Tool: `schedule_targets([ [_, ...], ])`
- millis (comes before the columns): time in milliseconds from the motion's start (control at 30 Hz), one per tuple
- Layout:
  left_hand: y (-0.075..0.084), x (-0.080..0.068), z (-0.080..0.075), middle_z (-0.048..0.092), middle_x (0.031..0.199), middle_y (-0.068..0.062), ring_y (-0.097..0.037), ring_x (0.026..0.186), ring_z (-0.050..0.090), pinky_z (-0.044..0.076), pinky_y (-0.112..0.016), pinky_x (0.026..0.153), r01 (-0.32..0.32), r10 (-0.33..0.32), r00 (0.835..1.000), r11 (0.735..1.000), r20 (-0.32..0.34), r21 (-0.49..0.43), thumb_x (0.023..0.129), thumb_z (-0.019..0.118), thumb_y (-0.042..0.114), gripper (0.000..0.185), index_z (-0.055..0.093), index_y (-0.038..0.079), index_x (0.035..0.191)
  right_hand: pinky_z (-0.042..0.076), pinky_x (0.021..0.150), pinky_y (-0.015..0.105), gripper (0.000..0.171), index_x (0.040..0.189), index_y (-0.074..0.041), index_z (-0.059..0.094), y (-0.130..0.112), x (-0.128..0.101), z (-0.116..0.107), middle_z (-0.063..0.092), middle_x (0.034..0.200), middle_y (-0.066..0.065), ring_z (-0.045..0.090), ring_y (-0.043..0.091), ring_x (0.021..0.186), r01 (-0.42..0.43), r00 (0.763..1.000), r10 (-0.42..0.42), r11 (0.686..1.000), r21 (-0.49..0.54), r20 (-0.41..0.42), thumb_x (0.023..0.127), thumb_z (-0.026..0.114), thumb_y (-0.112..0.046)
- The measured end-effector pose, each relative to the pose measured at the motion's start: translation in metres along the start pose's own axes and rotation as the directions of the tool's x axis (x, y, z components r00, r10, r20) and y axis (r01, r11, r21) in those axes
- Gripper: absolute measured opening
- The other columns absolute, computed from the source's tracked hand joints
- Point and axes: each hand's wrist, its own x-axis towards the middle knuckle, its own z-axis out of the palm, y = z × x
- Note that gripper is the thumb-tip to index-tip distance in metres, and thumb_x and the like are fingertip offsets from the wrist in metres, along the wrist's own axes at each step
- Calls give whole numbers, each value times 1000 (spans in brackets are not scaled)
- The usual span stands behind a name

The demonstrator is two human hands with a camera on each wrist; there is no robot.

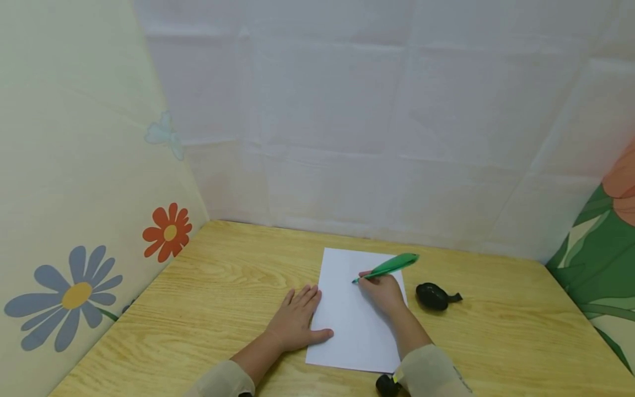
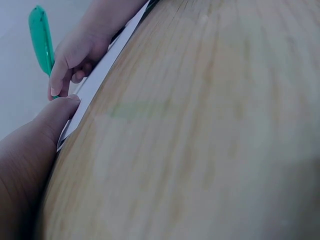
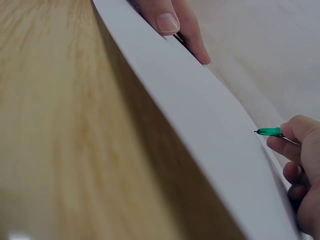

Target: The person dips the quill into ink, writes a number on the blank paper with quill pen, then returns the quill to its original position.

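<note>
Carefully now: green pen (image 1: 386, 268) pinched in my right grip (image 1: 382, 292) over the sheet (image 1: 347, 325).
Left hand (image 1: 297, 320) lies spread flat on the sheet's edge; if it lifts, the sheet could skid.

A light wooden table (image 1: 208, 286) between a flower-patterned wall (image 1: 74, 220) and creased white sheeting (image 1: 347, 110).

A home desk nook: wooden tabletop (image 1: 213, 286), flower-patterned cloth walls (image 1: 74, 220).

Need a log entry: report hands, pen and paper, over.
Left hand flat, pressing paper edge. Right hand grips green pen, tip on sheet. Black object beside, not obstructing.
</note>
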Motion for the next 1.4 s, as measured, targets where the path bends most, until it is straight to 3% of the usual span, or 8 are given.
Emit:
schedule_targets([
  [1000, -2, 0, 1, 28, 161, -10, -28, 151, 22, 12, -53, 123, -2, 2, 1000, 1000, 0, 18, 85, 50, 73, 98, 33, 5, 152, 51, 99, 45, 18, 99, -8, 77, -1, -6, 5, 75, 105, 11, 66, 28, 109, 15, 1000, -16, 1000, 25, 22, 87, 69, -18],
  [1400, 0, -2, -3, 29, 161, -10, -29, 151, 22, 11, -55, 123, -1, 1, 1000, 1000, 4, -27, 85, 54, 71, 98, 33, 3, 152, 51, 99, 45, 17, 98, -12, 78, -4, -10, 4, 75, 107, 8, 66, 28, 111, 11, 999, -11, 1000, 9, 51, 87, 69, -22],
])
